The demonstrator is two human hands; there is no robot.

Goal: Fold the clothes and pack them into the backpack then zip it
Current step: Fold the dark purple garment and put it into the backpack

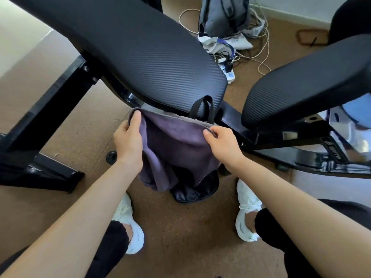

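The left hand (128,139) and the right hand (221,140) are each clamped on the upper edge of a soft purple-grey cloth garment (172,149), thumbs on the near face and fingers curled behind, the two hands well apart at opposite corners. The garment hangs down between them in loose folds. Below and behind its lower edge sits a shiny black fabric backpack (193,190), resting on the floor between the hands and the person's feet; its black webbing carry loop (201,107) stands up just beyond the garment's top edge, between the two hands. How much of the garment is inside the backpack cannot be told.

Beyond the hands a long black ribbed padded bench pad (152,59) slants across the upper left, carried on a black metal frame (40,125) whose legs rest on the floor left of the left hand. A second black ribbed pad (307,83) lies beyond the right hand. The floor (84,133) is brown speckled carpet-like material. Far beyond the hands, a grey backpack (222,15) leans near a pale wall, with a white power strip (228,74) and tangled pale cables (261,47) just beside it. Nearer than the hands, two white trainers (247,213) stand on the floor under dark trouser cuffs.
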